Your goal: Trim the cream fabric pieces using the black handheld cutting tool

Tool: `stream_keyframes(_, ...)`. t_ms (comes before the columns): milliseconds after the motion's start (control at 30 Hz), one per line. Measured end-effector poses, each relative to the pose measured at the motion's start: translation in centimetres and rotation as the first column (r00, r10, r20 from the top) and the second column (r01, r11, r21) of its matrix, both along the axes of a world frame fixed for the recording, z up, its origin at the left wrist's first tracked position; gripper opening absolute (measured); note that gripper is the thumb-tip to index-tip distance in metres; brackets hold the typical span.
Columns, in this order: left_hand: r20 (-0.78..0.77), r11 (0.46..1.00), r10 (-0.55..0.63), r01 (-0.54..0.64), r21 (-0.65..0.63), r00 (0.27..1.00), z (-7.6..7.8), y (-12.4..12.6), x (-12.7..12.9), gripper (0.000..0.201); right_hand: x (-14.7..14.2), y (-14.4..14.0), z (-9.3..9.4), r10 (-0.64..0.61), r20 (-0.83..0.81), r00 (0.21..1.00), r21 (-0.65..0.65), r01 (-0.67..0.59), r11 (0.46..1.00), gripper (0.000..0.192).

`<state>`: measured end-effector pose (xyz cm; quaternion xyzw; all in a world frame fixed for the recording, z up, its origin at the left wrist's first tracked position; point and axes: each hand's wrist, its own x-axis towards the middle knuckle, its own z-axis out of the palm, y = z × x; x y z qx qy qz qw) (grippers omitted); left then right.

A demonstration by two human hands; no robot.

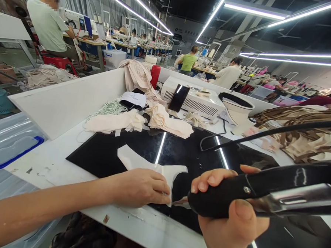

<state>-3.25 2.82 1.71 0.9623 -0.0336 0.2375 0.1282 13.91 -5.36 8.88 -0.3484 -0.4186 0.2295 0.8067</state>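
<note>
Left hand: your left hand [142,187] lies flat, palm down, fingers together and stretched out, pressing the near edge of the white fabric piece [149,165]. It closes on nothing.

Right hand: your right hand [229,212] is wrapped tight around the black tool handle [234,196], thumb along the near side, fingers curled over the top.

Tool: the handle runs off to the right into a shiny metal part [297,199]; its tip near the fabric is hidden by your fingers, so you cannot tell whether it touches the cloth.

Fabric: the white piece lies flat on the glossy black mat [181,147], near the front edge of the white worktable [55,162], just left of the tool.

Behind the mat: a heap of cream fabric pieces [160,120], a coil of white elastic cord [111,108], a white ventilated machine box [194,99] with a dark phone [178,97] leaning on it, and a white bowl-shaped container [237,107].

Right side: a pile of tan straps [301,120], with a black cable [265,133] arching over it.

Left side: a clear plastic bin lid with a blue handle [14,153].

Background: other people sit at sewing stations, well apart from you.
</note>
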Motion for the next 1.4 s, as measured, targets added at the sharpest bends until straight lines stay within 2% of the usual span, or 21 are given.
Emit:
stream_keyframes(300, -0.014, 1.000, 0.007, -0.007, 0.002, 1.000, 0.4, -0.1, -0.1, 0.032, -0.1, -0.1, -0.3, 0.008, 0.040, 0.999, 0.008, -0.009, 1.000, 0.044)
stream_keyframes(500, -0.006, 1.000, 0.004, -0.004, -0.015, 1.000, 0.2, 0.0, -0.1, 0.031, -0.2, -0.3, -0.1, 0.016, 0.050, 0.999, -0.019, -0.015, 1.000, 0.034)
stream_keyframes(700, -0.050, 1.000, 0.008, -0.009, -0.012, 0.999, 0.1, 0.0, 0.0, 0.033, -0.1, -0.2, -0.3, 0.019, 0.015, 1.000, 0.012, -0.019, 1.000, 0.042)
stream_keyframes(933, -0.031, 0.999, -0.004, 0.003, -0.035, 1.000, 0.1, 0.0, -0.1, 0.034, -0.2, -0.3, -0.5, 0.050, 0.018, 0.999, 0.015, -0.050, 0.999, 0.040)
stream_keyframes(1133, -0.012, 0.995, 0.053, -0.054, -0.079, 0.999, 0.0, 0.1, -0.3, 0.039, -0.1, -0.7, -0.4, 0.037, 0.035, 0.999, -0.017, -0.036, 0.999, 0.038)
stream_keyframes(1400, -0.059, 0.997, 0.002, -0.007, -0.081, 0.998, 0.2, 0.4, -0.3, 0.037, -0.2, -1.5, -0.4, 0.040, 0.055, 0.998, -0.001, -0.040, 0.999, 0.039)
